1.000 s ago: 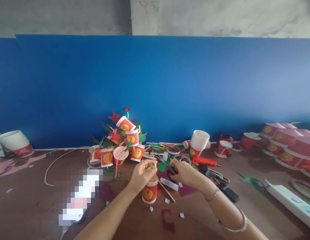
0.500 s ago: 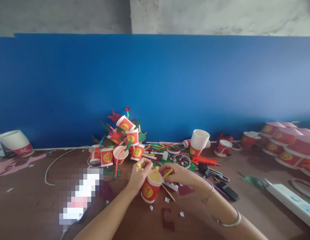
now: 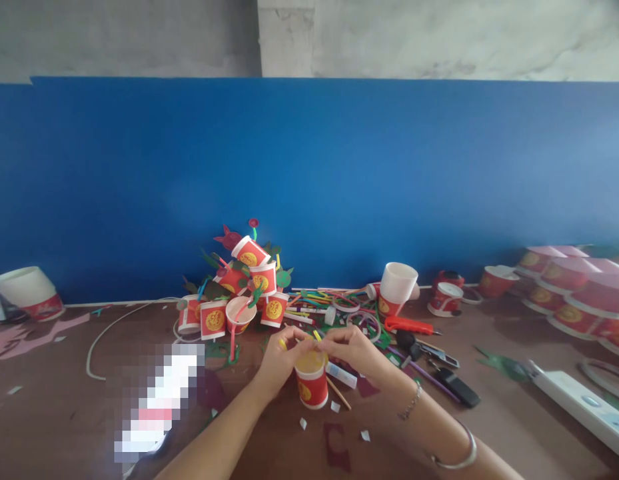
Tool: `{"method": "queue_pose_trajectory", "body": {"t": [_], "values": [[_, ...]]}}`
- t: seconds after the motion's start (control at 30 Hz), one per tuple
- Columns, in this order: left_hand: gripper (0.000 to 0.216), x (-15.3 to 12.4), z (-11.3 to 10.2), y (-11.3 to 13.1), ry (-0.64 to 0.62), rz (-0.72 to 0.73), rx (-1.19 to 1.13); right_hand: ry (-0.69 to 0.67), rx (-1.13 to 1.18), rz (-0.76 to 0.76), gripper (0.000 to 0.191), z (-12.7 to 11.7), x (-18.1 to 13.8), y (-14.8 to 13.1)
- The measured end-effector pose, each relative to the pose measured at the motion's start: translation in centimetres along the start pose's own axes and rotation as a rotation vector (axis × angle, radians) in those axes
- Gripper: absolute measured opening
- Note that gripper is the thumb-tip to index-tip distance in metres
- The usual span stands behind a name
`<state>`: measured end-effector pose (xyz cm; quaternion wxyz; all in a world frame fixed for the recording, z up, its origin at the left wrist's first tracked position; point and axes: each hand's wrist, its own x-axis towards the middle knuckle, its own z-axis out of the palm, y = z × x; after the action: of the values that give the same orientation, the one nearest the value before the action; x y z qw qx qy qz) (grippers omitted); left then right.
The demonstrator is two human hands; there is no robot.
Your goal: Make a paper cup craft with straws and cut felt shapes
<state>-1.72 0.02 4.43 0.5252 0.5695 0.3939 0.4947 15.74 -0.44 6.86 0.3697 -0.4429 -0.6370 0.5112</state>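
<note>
A red-and-white paper cup (image 3: 312,390) with a round yellow emblem stands on the table in front of me, its top covered in yellow. Over its rim from the left reaches my left hand (image 3: 284,360), fingers pinched, a bit of yellow straw (image 3: 282,344) showing between them. My right hand (image 3: 356,350) is closed in a pinch above the cup's right side, its fingertips close to those of the left. A short yellow stick-like piece (image 3: 317,335) pokes up at the fingertips. Fingers partly hide the cup's top.
Behind the cup lie several coloured straws (image 3: 309,298). A figure of stacked decorated cups (image 3: 263,277) stands back left. A tall white cup (image 3: 399,283), an orange-red cutter (image 3: 409,325), keys and a black fob (image 3: 456,387) are rightward. A power strip (image 3: 584,407) lies far right; paper scraps (image 3: 336,445) in front.
My hands have come together over the cup, fingertips nearly meeting. The yellow straw in my right hand, earlier pointing out to the right, no longer shows there. The cup sits slightly further right in view.
</note>
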Motion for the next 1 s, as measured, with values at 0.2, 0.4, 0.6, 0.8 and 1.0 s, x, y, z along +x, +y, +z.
{"method": "queue_pose_trajectory", "body": {"t": [0.2, 0.4, 0.6, 0.8, 1.0], "values": [[0.017, -0.2, 0.0, 0.5, 0.058, 0.143, 0.127, 0.044, -0.110, -0.078, 0.035, 0.2, 0.1, 0.2], [0.017, -0.4, 0.3, 0.5, 0.091, 0.164, 0.157, 0.100, -0.440, -0.223, 0.032, 0.9, -0.3, -0.1], [0.019, -0.3, 0.4, 0.4, 0.049, 0.182, 0.148, 0.120, -0.432, -0.160, 0.028, 1.5, -0.4, 0.0], [0.019, 0.1, 0.0, 0.1, 0.006, 0.105, 0.083, 0.225, -0.388, -0.235, 0.034, 1.5, -0.5, -0.1], [0.023, 0.0, 0.0, 0.1, -0.007, 0.124, 0.151, 0.273, -0.339, -0.293, 0.033, 2.0, -0.6, 0.3]]}}
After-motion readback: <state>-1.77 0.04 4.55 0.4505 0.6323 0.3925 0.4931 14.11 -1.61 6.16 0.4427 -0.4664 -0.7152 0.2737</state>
